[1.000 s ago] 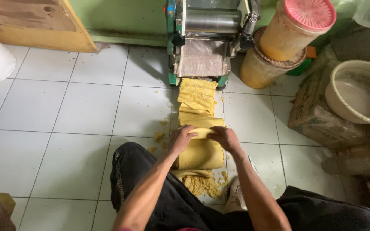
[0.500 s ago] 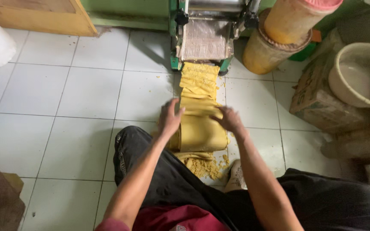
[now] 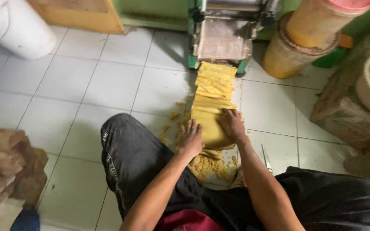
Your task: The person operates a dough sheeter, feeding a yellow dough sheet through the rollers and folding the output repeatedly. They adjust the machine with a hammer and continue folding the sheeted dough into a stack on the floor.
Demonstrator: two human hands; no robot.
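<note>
Both hands flat on yellow dough sheet (image 3: 210, 113) on floor: left hand (image 3: 191, 139) open, pressing its near-left edge; right hand (image 3: 232, 124) open on top, just beside. Roller machine (image 3: 223, 36) beyond hands; crumbs (image 3: 210, 164) below them.
</note>
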